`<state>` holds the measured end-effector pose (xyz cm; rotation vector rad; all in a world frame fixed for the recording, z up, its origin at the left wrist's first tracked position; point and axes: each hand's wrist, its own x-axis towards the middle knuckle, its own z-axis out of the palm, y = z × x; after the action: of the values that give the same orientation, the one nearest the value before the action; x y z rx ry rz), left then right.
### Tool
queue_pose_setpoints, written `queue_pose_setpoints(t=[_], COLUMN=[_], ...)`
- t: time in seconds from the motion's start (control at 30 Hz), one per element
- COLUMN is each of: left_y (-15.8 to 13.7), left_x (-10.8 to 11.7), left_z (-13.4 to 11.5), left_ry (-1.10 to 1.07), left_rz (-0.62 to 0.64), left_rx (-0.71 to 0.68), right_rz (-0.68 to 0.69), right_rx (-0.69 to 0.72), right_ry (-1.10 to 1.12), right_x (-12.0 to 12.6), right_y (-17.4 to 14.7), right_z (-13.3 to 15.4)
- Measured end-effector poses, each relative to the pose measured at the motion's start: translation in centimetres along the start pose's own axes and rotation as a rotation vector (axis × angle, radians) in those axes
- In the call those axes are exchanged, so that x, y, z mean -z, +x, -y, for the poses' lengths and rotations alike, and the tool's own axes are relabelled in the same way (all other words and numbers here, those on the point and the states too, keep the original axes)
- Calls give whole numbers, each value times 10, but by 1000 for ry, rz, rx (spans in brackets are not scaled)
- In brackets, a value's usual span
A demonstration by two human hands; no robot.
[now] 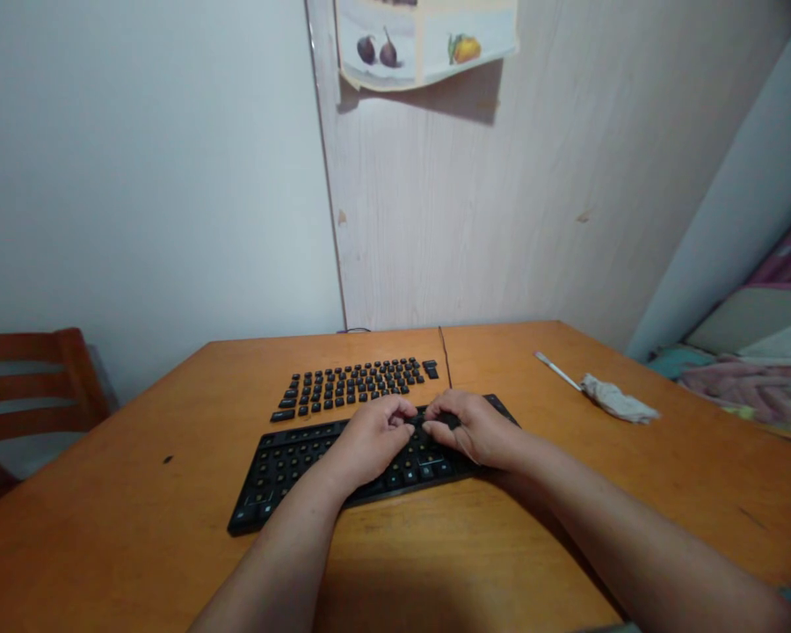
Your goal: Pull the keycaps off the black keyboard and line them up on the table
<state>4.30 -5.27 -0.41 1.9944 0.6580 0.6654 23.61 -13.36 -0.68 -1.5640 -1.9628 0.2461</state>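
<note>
A black keyboard [283,466] lies on the wooden table, slightly turned, with many keycaps off and their bare sockets showing. Over its right half, my left hand [377,432] rests with curled fingers, thumb and forefinger drawn together. Facing it just to the right is my right hand [473,426], likewise curled, its thumb and forefinger close together at the keys. The fingertips nearly meet; whatever they pinch, if anything, is too small to make out. Behind the keyboard, the loose black keycaps [351,384] are laid out in rows.
A thin brush-like stick [558,372] and a crumpled whitish cloth [616,400] lie at the right of the table [171,527]. The keyboard's cable [444,352] runs to the back edge. A wooden chair [36,387] stands at the left; bedding [738,382] shows at the right.
</note>
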Motion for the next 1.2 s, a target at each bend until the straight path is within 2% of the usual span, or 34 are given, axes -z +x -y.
queue_pose_setpoints(t=[0.13,0.23,0.33,0.5,0.67,0.77,1.0,1.2], left_y=[1,1,1,0,1,2,5,5], left_x=[0,3,4,5,5,7,15,22], left_z=[-4,-6,-7,-8,-5,-2,1,1], left_ry=[-106,-230,-315,-358,-371,-361,-356,-416], left_rz=[-41,-80,-91,-102,-83,-132,-320,-396], left_rx=[73,160,199,199,198,205,182,184], right_rz=[-67,-192,-220,-197,-141,-138,-82,50], right_rx=[64,135,174,142,166,136,15,-114], right_ry=[58,-36,-166,-292,-336,-343,-431,-576], right_x=[-1,-1,0,2,5,7,16,24], right_y=[0,0,-1,-2,0,3,23,48], right_z=[2,4,9,17,19,16,-14,-35])
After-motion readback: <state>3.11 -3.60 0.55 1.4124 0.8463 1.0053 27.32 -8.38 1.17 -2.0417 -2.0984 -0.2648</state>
